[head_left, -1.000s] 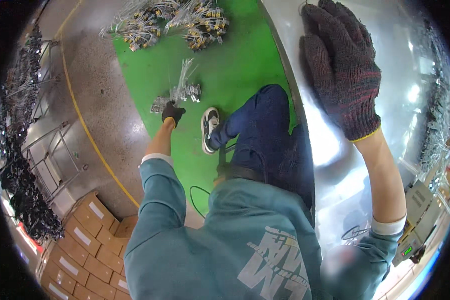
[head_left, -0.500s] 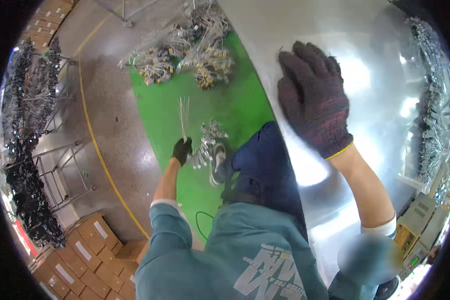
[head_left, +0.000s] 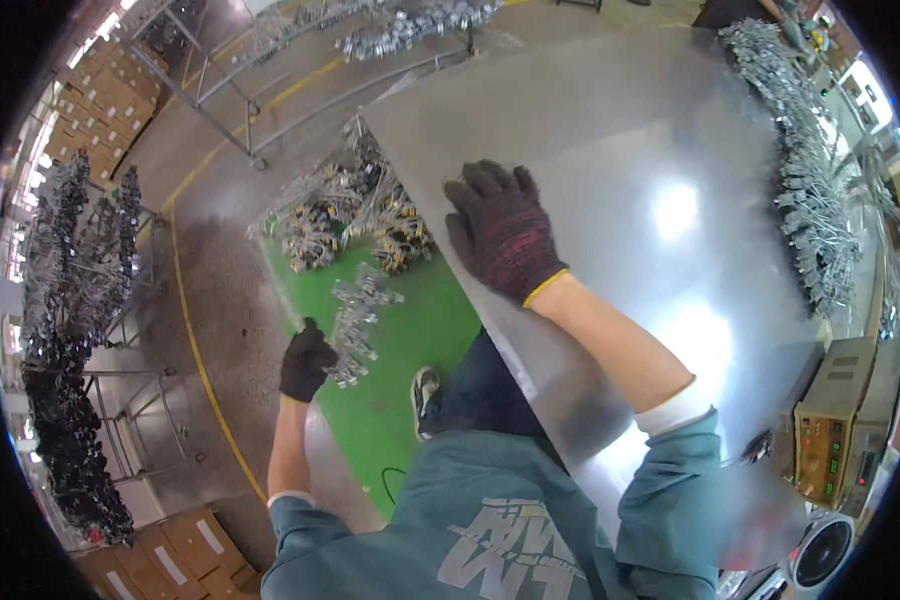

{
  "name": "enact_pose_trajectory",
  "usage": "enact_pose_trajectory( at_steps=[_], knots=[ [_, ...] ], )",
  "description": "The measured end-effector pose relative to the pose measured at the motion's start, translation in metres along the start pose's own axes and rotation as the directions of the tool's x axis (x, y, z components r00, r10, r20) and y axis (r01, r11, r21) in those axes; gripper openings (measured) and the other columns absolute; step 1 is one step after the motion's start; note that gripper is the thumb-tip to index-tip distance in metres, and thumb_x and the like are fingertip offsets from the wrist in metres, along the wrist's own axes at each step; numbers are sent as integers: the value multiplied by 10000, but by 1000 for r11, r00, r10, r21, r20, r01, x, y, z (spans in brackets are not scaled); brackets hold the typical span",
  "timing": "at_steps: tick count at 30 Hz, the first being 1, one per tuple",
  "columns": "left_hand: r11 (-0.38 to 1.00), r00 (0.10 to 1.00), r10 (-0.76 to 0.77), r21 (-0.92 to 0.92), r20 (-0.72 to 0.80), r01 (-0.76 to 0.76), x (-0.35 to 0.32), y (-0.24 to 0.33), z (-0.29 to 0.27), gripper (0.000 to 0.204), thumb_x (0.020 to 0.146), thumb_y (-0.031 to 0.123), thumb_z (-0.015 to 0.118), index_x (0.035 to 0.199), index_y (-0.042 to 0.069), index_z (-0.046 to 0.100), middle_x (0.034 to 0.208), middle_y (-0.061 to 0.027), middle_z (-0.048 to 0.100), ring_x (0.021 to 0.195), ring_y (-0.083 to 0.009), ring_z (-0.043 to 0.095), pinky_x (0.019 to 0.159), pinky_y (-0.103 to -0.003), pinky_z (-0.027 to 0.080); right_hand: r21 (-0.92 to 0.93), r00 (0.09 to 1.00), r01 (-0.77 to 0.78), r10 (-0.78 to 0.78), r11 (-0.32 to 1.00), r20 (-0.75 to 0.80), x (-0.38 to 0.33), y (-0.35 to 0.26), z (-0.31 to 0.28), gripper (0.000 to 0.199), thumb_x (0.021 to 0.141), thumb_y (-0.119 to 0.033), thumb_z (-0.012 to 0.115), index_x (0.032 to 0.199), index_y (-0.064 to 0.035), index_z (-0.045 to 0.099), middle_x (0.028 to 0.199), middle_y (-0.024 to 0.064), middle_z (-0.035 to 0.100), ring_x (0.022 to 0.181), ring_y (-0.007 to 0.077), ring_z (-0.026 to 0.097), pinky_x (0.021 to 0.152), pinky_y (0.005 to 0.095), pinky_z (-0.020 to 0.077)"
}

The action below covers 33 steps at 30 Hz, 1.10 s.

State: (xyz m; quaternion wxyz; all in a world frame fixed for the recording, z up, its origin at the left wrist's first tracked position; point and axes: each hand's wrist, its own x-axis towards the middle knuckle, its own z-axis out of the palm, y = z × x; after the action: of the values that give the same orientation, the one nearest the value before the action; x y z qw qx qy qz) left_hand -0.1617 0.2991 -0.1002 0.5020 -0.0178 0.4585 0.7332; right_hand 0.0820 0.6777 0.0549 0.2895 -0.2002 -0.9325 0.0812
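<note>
In a dark knit glove, my left hand point(head_left: 308, 362) is closed low over the floor, left of the table. Beside its fingers a bundle of cables point(head_left: 355, 325) with silvery connector ends hangs, and the hand grips it. My right hand point(head_left: 505, 232), in a dark reddish glove with a yellow cuff edge, lies palm down with fingers spread on the shiny metal tabletop point(head_left: 630, 130), near its left edge. Past the left hand, more cable bundles point(head_left: 345, 215) with yellow and dark ends lie on the green floor mat point(head_left: 400, 350).
Long rows of cables point(head_left: 805, 190) line the table's right side. An instrument box point(head_left: 832, 430) with lit displays stands at lower right. Cables hang on a wheeled rack point(head_left: 80, 300) at left, with cardboard boxes point(head_left: 175, 555) below it. My shoe point(head_left: 425, 400) is on the mat.
The view has swung up and shows more of the table and room. My left hand has risen with the cable bundle; the right has shifted toward the table's left edge.
</note>
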Motion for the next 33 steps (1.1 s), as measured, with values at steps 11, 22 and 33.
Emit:
enact_pose_trajectory(
  at_steps=[11,22,33],
  knots=[
    [872,670,254,135,697,-470,-182,125,283,336,1160,384,453,929,166,565,536,-9,396,439,-203,397,469,-400,356,385,940,181,-274,905,203,-89,-50,-110,830,859,-544,782,1537,-117,563,1605,182,508,1530,445,393,1270,564,316],
    [673,685,49,483,727,-560,-189,92,476,434,1055,338,497,1118,-67,642,812,-116,636,652,-209,645,585,-350,534,538,901,432,-372,724,-223,-98,-91,-245,1023,740,-409,924,1561,-47,432,1531,265,522,1463,471,451,1214,567,397],
    [480,428,-306,526,851,-702,-172,7,568,603,794,100,710,1379,-41,672,1183,-191,765,974,-309,772,890,-443,632,380,964,145,-43,914,-264,-123,15,-277,479,873,-173,739,1328,-43,668,1271,186,695,1188,381,679,1166,515,452]
  ],
)
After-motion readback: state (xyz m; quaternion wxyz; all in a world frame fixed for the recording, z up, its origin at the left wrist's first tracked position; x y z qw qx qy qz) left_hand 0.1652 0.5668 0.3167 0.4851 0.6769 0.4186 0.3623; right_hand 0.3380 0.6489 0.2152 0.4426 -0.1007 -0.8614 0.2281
